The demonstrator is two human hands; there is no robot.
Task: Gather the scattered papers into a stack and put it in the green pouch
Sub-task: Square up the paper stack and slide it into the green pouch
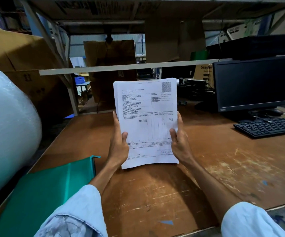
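Above brown desk (206,159) — both hands grip paper stack (146,120); green pouch (44,194) lies left.

Your fingers vanish behind the paper stack (146,124), its small print too fine to read; your left forearm (102,175) covers a corner of the green pouch (40,194), which runs off the bottom edge, and the keyboard (268,127) gets clipped at right

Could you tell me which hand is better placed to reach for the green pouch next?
Probably the left hand. The pouch lies on the table just below and left of it, while the right hand is across the stack and could keep holding it.
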